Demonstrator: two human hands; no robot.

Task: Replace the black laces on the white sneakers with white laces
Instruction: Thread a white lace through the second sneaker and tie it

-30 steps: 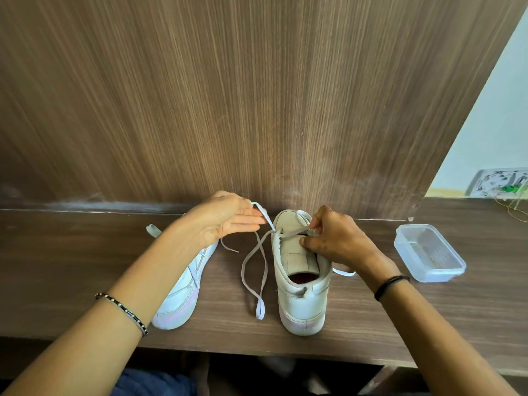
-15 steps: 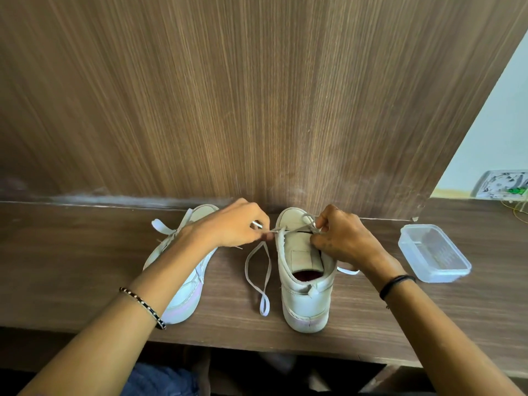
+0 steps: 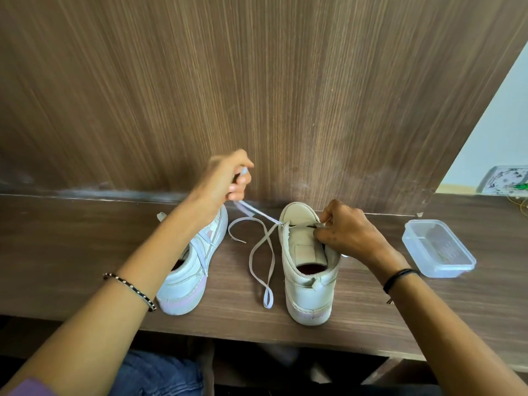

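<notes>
**Right shoe only begun, left shoe looks laced**

Head view: two white shoes stand on the desk (image 3: 85,238), just in front of the wood wall panel (image 3: 257,81).

The left shoe (image 3: 194,270) has white strands crossing its upper, so I judge it finished, though the forearm hides part of it. The right shoe (image 3: 308,270) has lace through the front eyelets only. The tongue is bare and the rows toward the ankle are unthreaded, so most of this shoe is left to do. No black lace shows clearly; a thin dark line across the tongue is too small to read.

The left hand (image 3: 228,178), raised and blurred, pinches one end of the white lace (image 3: 261,261) between closed fingertips. A taut run goes down from it to the shoe's front left eyelet. The slack lies in a long loop on the desk between the shoes.

The right hand (image 3: 345,232) has its fingers curled and pinched on the right shoe's right eyelet edge. Whether lace is also between them is hidden.

The right shoe sits on its sole, with its long axis running near to far: toe at the panel, heel toward the person. The left shoe points the same way, its toe angled slightly right.

An empty clear tub (image 3: 437,248) sits well to the right.
</notes>
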